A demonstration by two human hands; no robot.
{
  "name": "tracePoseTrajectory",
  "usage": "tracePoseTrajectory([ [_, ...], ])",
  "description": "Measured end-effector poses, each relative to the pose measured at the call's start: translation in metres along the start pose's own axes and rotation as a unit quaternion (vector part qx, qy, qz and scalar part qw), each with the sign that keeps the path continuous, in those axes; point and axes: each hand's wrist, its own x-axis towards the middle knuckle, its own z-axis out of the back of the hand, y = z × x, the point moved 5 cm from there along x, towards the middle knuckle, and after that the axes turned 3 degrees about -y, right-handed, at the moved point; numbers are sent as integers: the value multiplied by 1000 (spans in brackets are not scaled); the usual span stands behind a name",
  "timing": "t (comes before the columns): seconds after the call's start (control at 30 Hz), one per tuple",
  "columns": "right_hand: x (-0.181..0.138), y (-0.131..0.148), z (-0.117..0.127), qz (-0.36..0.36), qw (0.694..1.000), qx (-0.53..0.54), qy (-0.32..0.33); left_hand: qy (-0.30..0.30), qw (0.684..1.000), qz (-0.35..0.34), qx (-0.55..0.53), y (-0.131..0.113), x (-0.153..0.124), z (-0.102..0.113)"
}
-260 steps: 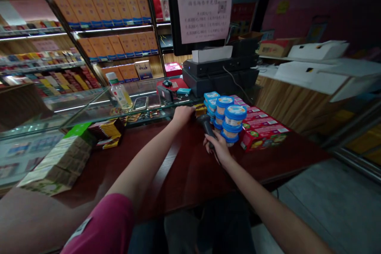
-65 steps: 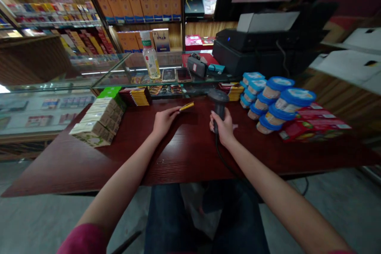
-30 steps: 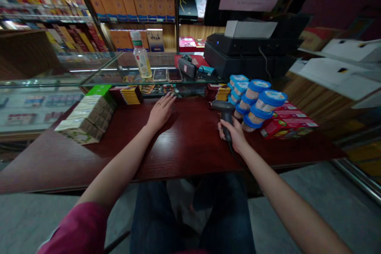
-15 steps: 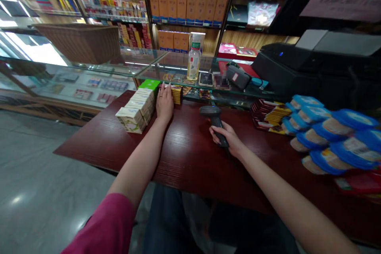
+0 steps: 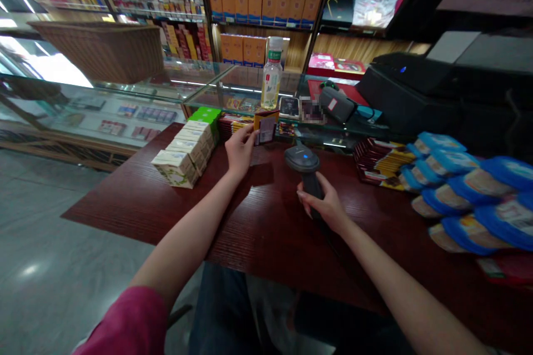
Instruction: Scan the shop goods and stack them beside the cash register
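Note:
My left hand (image 5: 241, 150) is closed on a small flat packet (image 5: 266, 126), yellow and dark red with a pale label, held upright above the counter (image 5: 258, 222). Behind that hand lies a row of similar yellow and red packets (image 5: 233, 123). To its left stand cream-coloured boxes (image 5: 183, 155) in a double row, with green boxes (image 5: 206, 116) at the far end. My right hand (image 5: 322, 199) grips a black barcode scanner (image 5: 303, 162) by its handle. A blue light shows on the scanner's head, which points towards the packet's side of the counter.
At the right are stacked blue-lidded tubs (image 5: 470, 188) and a pile of dark red and yellow packets (image 5: 378, 161). A drink bottle (image 5: 271, 77) and a dark grey case (image 5: 338, 104) stand on the glass showcase (image 5: 233, 80) behind. A wicker basket (image 5: 104, 50) is at the left.
My left hand has lifted a packet from the row and moved it right, towards the scanner. The scanner has shifted slightly in my right hand, and its blue light now shows.

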Motion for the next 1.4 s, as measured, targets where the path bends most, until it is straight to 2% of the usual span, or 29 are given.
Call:
tracePoseTrajectory([
  [0.07, -2, 1, -1, 19, 1000, -25, -3, 31, 990, 99, -96, 7, -14, -22],
  [0.13, -3, 2, -1, 30, 999, -39, -3, 76, 964, 190, -169, 13, -29, -42],
  [0.2, -2, 3, -1, 32, 998, -46, -3, 97, 940, 250, -212, 18, -40, -53],
  [0.43, 2, -5, 4, 12, 1000, -28, -8, 94, 913, 300, -261, 21, -42, -55],
  [0.6, 3, -5, 5, 1, 1000, -23, -1, 82, 909, 313, -263, 24, -42, -56],
  [0.83, 2, -2, 3, -5, 1000, -8, 3, 80, 925, 290, -234, 28, -41, -55],
  [0.97, 5, -3, 12, 24, 998, 3, -59, 132, 919, 274, -250, 28, -42, -56],
  [1.07, 0, 0, 34, 57, 988, 8, -144, 174, 937, 221, -206, 21, -44, -53],
  [1.2, -31, 5, 85, 70, 965, 25, -250, 209, 971, 84, -79, -3, -49, -52],
  [1.3, -66, 8, 119, 43, 966, 28, -254, 215, 976, 2, -30, -29, -58, -70],
  [1.4, -99, 10, 141, -10, 975, 34, -218, 227, 972, -65, 5, -58, -72, -108],
])
